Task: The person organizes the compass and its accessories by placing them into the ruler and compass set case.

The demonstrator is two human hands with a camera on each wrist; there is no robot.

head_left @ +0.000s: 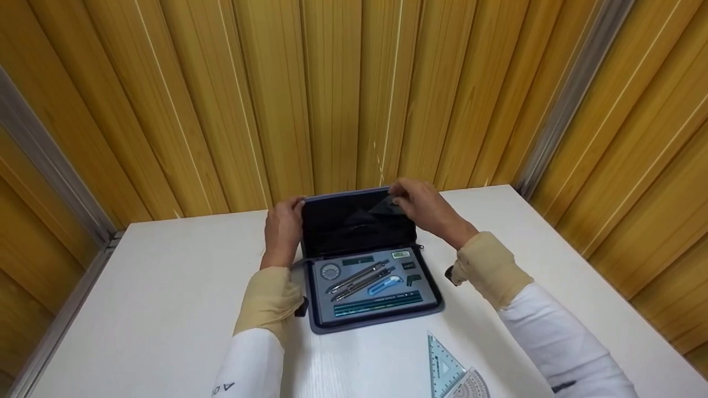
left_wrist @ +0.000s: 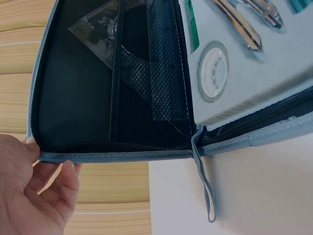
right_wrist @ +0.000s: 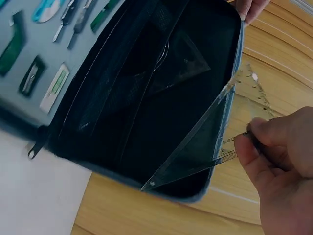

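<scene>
A dark zip case (head_left: 437,305) lies unfolded on the white table, its lid raised at the back. My left hand (head_left: 283,229) holds the lid's left corner, with thumb and fingers around the edge in the left wrist view. Between thumb and fingers, my right hand (right_wrist: 288,161) pinches a clear set square (right_wrist: 188,139) by one side. It is tilted over the right part of the lid, one tip against the dark inside. Another clear triangle (left_wrist: 98,32) pokes out of the mesh pocket (left_wrist: 168,63); the pocket's other contents are partly hidden.
In the case's grey tray (head_left: 326,298) sit compasses (head_left: 362,282), a blue cutter (head_left: 385,285), green pencils (head_left: 379,304) and a round white piece (head_left: 330,271). Near the front lie a set square (head_left: 442,367) and a protractor (head_left: 474,384). A wood-patterned wall (head_left: 343,99) stands behind.
</scene>
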